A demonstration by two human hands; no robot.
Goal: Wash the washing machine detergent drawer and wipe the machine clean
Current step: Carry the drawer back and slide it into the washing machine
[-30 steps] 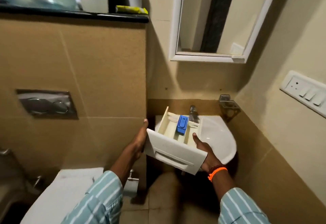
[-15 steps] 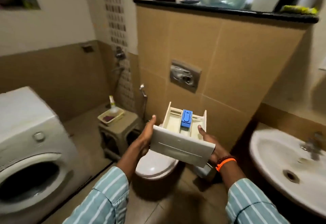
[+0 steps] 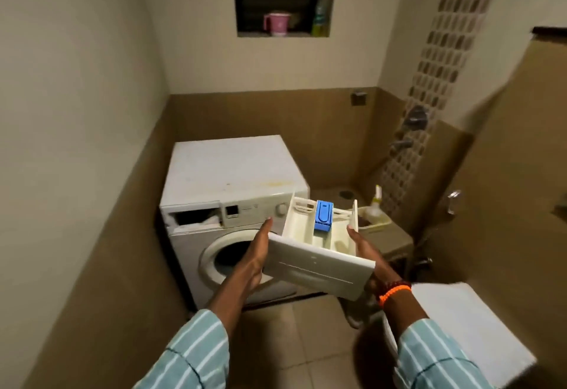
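I am carrying the white detergent drawer [image 3: 319, 269] in front of me, front panel toward me and tilted down. A blue insert [image 3: 323, 215] sits in its middle compartment. My left hand [image 3: 254, 256] holds the drawer's left side, thumb up along the edge. My right hand [image 3: 365, 250] holds the right side with its thumb on the side wall; the fingers of both hands are hidden underneath. The white front-loading washing machine [image 3: 230, 171] stands straight ahead in the corner, with its drawer slot [image 3: 196, 218] gaping at the top left.
A low stool bears a tray [image 3: 376, 224] and a bottle [image 3: 376, 201] right of the machine. Wall taps [image 3: 414, 118] are above it. The white toilet [image 3: 460, 327] is at lower right. A pink mug [image 3: 276, 23] stands in the window niche. Tiled floor lies below.
The view has swung left from the basin, past the toilet, to face the washing machine. Both hands keep the same hold on the drawer.
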